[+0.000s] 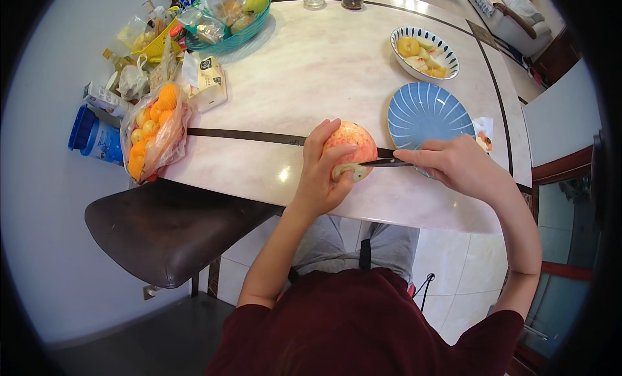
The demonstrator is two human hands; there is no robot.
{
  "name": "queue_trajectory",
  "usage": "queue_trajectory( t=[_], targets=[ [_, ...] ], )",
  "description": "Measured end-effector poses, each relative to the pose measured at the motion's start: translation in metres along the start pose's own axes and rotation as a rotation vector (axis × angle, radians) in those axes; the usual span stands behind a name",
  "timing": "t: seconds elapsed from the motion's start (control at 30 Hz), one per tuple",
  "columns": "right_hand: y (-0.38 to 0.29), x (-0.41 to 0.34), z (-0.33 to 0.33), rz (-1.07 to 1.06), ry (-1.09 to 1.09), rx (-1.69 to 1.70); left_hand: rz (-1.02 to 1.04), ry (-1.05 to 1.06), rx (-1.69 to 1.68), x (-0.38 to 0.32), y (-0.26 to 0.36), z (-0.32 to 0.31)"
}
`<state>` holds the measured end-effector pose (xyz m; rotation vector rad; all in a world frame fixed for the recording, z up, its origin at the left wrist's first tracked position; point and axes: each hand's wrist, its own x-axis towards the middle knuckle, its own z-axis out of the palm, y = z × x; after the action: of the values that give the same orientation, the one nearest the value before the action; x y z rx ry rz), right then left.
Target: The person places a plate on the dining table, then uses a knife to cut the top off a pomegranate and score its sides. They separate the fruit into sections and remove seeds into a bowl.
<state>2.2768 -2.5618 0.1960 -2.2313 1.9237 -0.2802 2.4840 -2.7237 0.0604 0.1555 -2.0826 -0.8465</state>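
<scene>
My left hand (324, 169) grips a large round fruit (358, 138), red and yellow, probably a pomegranate, above the table near its front edge. A pale cut patch shows on the fruit's near side, where my left thumb presses. My right hand (444, 167) holds a knife (386, 162) with a dark blade, its tip at the edge of that pale patch. The knife's handle is hidden in my right fist. Partly under my right hand lies a blue plate (427, 116) with white radial stripes.
Behind the plate stands a patterned bowl (449, 73) of cut fruit. Some paper with scraps (484, 133) lies right of the plate. At the left are a bag of oranges (155, 128), a tissue pack (211, 84) and a teal basket (243, 43). A brown chair (170, 230) is tucked near the table.
</scene>
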Motion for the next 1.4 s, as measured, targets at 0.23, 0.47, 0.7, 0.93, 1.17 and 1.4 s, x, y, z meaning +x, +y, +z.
queue_trajectory(
  t=[0.23,0.47,0.7,0.93,1.17,1.4],
  targets=[
    [-0.033,-0.004,-0.018,-0.043,-0.023,-0.413,0.025,-0.071,0.037,0.006,0.005,0.002],
    [-0.020,0.003,-0.021,0.022,-0.098,-0.198,0.031,-0.073,0.055,0.008,0.007,0.001],
    [-0.006,0.016,-0.025,-0.046,-0.116,-0.106,0.025,-0.117,0.021,0.012,0.005,-0.003],
    [-0.007,0.018,-0.021,-0.051,-0.132,-0.092,0.023,-0.145,0.056,0.015,0.009,-0.005],
    [0.019,0.022,-0.009,-0.148,-0.130,0.107,0.065,-0.164,0.010,0.013,0.002,-0.005],
    [0.011,0.028,-0.010,-0.080,-0.182,0.019,0.041,-0.178,-0.071,0.012,-0.007,-0.013]
  ],
)
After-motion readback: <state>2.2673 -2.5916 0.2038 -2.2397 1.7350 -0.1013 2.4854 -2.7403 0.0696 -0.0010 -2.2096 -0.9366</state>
